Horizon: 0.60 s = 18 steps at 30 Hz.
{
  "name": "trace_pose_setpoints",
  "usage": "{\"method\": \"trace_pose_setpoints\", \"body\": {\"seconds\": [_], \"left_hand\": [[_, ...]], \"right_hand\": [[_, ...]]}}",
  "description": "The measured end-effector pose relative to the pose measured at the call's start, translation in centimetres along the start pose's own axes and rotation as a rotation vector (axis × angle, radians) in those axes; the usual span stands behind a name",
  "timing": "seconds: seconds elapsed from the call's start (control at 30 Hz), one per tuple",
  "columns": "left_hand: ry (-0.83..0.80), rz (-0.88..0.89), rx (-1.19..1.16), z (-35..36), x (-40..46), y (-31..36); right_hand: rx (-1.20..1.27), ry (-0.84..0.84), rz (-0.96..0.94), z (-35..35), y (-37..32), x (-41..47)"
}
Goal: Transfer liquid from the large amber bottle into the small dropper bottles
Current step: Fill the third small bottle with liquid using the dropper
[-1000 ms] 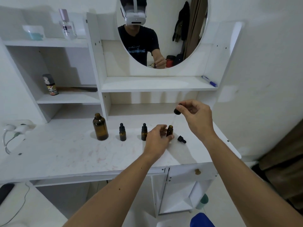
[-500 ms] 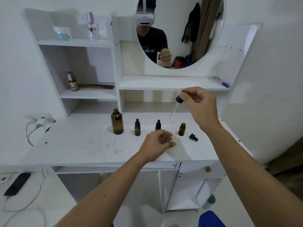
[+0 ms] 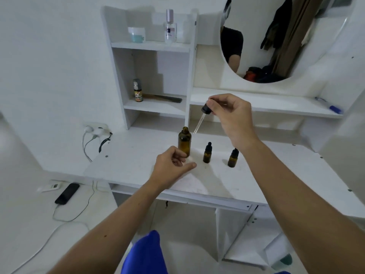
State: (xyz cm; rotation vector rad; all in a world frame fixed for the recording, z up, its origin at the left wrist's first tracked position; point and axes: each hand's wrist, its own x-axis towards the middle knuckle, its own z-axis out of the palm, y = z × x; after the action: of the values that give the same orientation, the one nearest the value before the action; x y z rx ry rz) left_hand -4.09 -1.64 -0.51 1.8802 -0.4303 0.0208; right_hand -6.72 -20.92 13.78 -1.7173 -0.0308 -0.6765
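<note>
Big bottle: The large amber bottle stands upright on the white table, with its top open and no cap on it.

Small bottles: Two small dropper bottles stand to the right of it, a little apart, and both have black caps on.

Right hand: The right hand is up in the air, and its fingers pinch the black rubber top of a dropper.

Dropper tip: The thin glass tube points down and to the left, and the tip hangs just above and beside the big bottle's mouth, not inside it.

Left hand: The left hand is low in front of the big bottle with fingers loosely curled, and it holds nothing, though one finger looks very close to the glass.

How it feels: I think the bottles are hard, smooth glass, light enough to tip over and easy to break.

Where to hold: I would hold the big bottle around its fat middle so it stays put.

The dropper: The glass tube looks thin and could snap, so hold only the soft black top and squeeze gently.

Watch out: The mouth is narrow, so the tip must go in straight.
</note>
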Motion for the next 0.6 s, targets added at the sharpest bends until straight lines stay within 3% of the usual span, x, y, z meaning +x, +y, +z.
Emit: {"method": "trace_pose_setpoints", "body": {"seconds": [0.13, 0.6], "left_hand": [[0.151, -0.017, -0.04, -0.7, 1.2, -0.2], [0.182, -0.033, -0.131, 1.2, 4.2, -0.6]], "right_hand": [[0.018, 0.02, -0.003, 1.4, 0.2, 1.2], [-0.116, -0.04, -0.06, 3.3, 1.8, 3.3]]}}
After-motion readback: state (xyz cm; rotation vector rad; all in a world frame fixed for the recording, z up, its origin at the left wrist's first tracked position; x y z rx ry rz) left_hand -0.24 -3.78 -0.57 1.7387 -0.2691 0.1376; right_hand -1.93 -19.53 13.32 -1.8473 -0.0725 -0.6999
